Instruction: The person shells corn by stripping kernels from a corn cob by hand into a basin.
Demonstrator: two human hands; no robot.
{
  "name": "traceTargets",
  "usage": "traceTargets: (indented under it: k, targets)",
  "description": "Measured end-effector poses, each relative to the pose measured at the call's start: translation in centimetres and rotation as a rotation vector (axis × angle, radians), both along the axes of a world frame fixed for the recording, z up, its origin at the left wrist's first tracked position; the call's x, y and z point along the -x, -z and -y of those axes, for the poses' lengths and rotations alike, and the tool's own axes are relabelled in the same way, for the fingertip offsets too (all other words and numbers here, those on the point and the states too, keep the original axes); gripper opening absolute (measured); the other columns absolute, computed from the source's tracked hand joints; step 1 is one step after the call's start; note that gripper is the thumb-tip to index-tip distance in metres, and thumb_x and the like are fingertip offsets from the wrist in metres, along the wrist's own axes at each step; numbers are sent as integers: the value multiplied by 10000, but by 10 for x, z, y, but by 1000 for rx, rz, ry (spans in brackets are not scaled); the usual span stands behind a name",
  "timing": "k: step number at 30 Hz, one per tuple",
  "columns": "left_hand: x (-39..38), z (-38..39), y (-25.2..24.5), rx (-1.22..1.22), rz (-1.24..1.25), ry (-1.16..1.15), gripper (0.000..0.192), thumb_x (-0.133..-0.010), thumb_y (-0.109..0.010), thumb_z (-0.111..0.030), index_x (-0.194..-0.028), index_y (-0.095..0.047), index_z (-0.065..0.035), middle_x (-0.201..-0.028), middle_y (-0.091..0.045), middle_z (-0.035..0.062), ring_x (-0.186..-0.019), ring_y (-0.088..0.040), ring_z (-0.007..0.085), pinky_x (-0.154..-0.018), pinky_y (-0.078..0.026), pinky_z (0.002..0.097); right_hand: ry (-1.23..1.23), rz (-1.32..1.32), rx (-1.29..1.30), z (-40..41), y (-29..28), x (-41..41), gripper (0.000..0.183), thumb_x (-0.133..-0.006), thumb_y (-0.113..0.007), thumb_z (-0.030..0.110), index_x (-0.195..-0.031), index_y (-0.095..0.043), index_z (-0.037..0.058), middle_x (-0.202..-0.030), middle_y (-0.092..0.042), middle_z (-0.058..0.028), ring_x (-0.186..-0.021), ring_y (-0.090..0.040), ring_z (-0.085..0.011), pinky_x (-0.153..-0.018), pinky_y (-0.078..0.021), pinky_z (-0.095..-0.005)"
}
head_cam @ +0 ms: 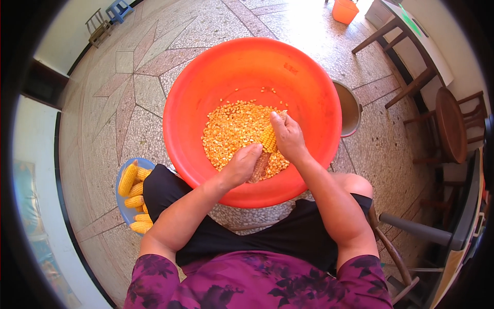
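Observation:
A large red plastic basin [308, 154] stands in front of me, with a heap of loose corn kernels [235, 127] on its bottom. Over the heap, my right hand [287, 133] is closed around an ear of corn [269, 140] that still bears yellow kernels on the part that shows. My left hand [245, 160] is at its lower side, fingers curled round a bare, reddish corncob [260, 166] that points down towards the basin's near wall. The fingertips of both hands are partly hidden. Several whole ears of corn [128, 178] lie in a blue basin [120, 197] beside my left knee.
A metal bucket or pot [349, 110] stands against the right side of the red basin. Farther right are a wooden table [420, 46], a round wooden stool or seat [450, 125] and chairs. An orange bin [344, 11], a small wooden chair [99, 29] and a blue stool [119, 11] stand farther off.

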State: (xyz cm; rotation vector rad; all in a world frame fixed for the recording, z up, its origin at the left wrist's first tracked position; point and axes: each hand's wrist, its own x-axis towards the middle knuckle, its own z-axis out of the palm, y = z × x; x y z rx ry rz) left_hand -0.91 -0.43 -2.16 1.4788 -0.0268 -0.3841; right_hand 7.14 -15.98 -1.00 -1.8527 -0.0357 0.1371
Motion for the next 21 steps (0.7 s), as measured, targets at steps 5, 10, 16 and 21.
traceTargets:
  k: [5, 10, 16, 21]
  targets:
    - [-11, 23, -22, 87, -125, 1, 353, -1054, -390, -321, -1007, -572, -23, -871, -614, 51, -748, -598, 108, -676, -506, 268, -86, 365, 174, 17, 42, -15, 351, -965, -519, 391, -929, -612, 54, -837, -603, -235, -842, -597, -423, -723, -458, -499]
    - [-9, 6, -14, 26, -206, -55, 402, -1026, -428, -397, -965, -568, -24, -792, -628, 83, -643, -612, 156, -602, -525, 296, -65, -53, 3, 2, -12, -10, 438, -932, -524, 458, -899, -617, 31, -878, -645, -231, -886, -612, -426, -794, -470, -483]
    - [-7, -2, 0, 53, -138, 54, 376, -1021, -455, -388, -977, -570, -32, -807, -627, 63, -673, -627, 155, -629, -534, 294, -88, 90, -25, 7, -11, -7, 384, -947, -518, 403, -903, -607, 32, -869, -637, -240, -880, -605, -440, -745, -467, -487]
    - [2, -4, -11, -144, -43, 133, 351, -1026, -475, -358, -1028, -567, -20, -939, -593, 16, -869, -549, 88, -778, -479, 263, -47, 85, -45, 6, -11, 2, 402, -957, -533, 350, -754, -548, 3, -656, -538, -173, -659, -565, -299, -633, -439, -426]
